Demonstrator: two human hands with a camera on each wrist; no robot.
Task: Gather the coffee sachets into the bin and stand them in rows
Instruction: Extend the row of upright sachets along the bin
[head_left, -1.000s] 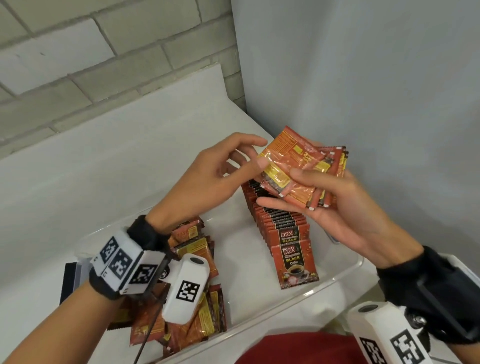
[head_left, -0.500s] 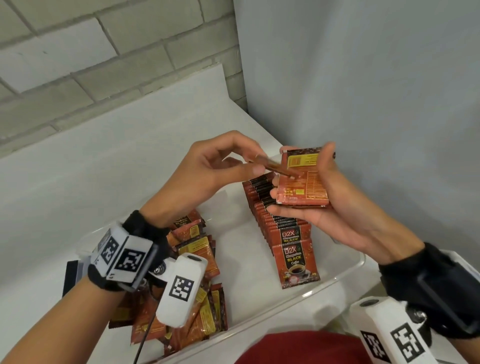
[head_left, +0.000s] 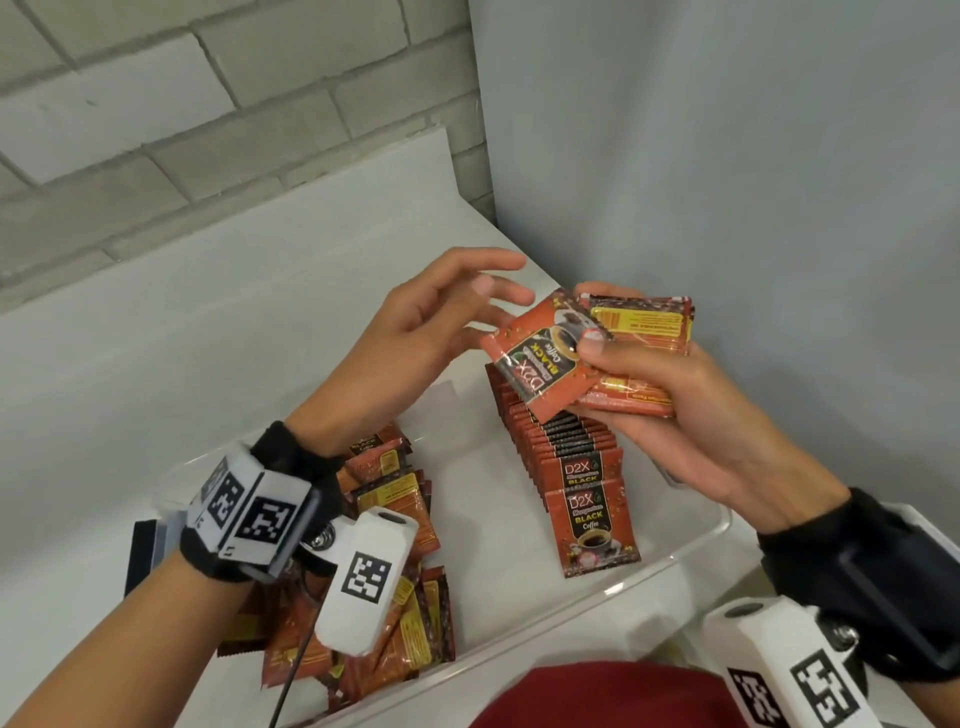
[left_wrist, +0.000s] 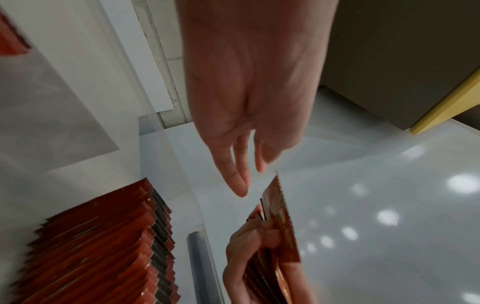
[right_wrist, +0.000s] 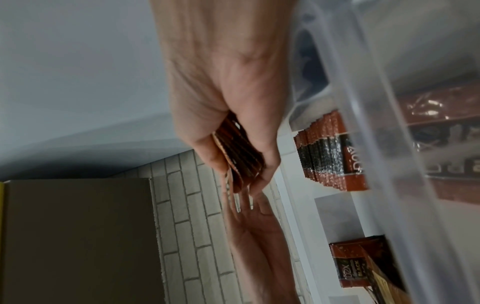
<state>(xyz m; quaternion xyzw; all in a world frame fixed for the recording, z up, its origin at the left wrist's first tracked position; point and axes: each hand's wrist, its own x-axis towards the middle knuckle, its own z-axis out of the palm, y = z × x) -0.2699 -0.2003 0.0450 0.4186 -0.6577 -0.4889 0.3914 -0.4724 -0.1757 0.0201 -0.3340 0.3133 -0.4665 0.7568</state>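
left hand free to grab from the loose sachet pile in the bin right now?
Probably yes. The left hand is open and holds nothing, and the loose pile lies uncovered in the bin, below its wrist.

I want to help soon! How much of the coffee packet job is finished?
About halfway, by the look of it. Done: one row of sachets stands along the right side of the clear bin. In hand: the right hand holds a small stack of sachets, and the left hand is open beside it. Left: a loose pile of sachets lies jumbled in the bin's left side.
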